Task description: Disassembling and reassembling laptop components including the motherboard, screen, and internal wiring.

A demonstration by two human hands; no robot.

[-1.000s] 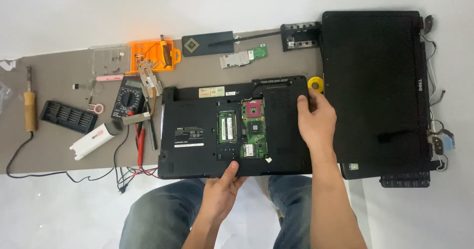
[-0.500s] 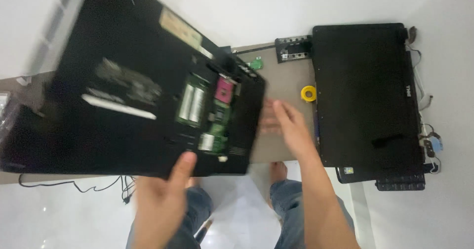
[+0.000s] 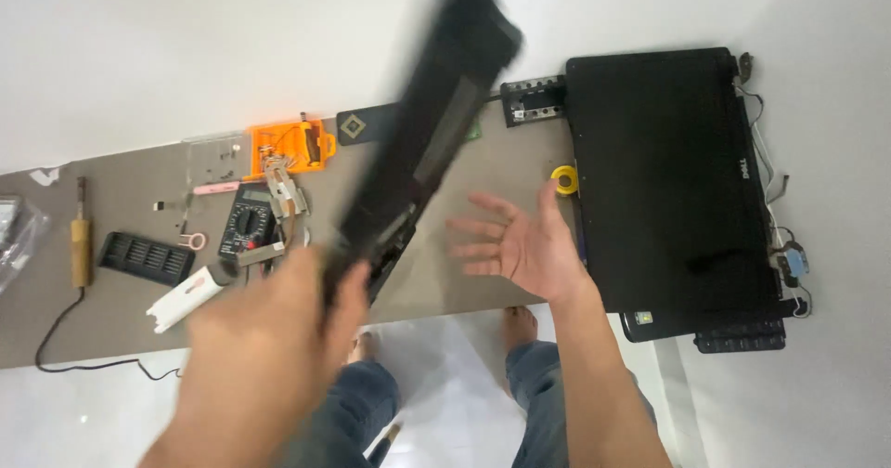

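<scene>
Above the middle of the work table (image 3: 436,273), the left hand (image 3: 269,338) grips the blurred laptop base (image 3: 427,143) by its near edge, tilting it edge-on. The right hand (image 3: 520,240) hangs open and empty beside it, palm up, near the yellow tape roll (image 3: 564,179).

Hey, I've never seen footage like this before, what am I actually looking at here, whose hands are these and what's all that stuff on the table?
This is one picture from a camera worn on a person's head, looking down at their own two bare hands; there is no machine. Their knees and bare feet show below the brown table.

The left hand grips the black laptop base, lifted and tilted on edge, blurred by motion. The right hand is open, palm up, holding nothing.

On the table lie a laptop screen panel at the right with loose wires beside it, a yellow tape roll, an orange tool case, a multimeter, a soldering iron, a black vent grille and a white gadget.
</scene>
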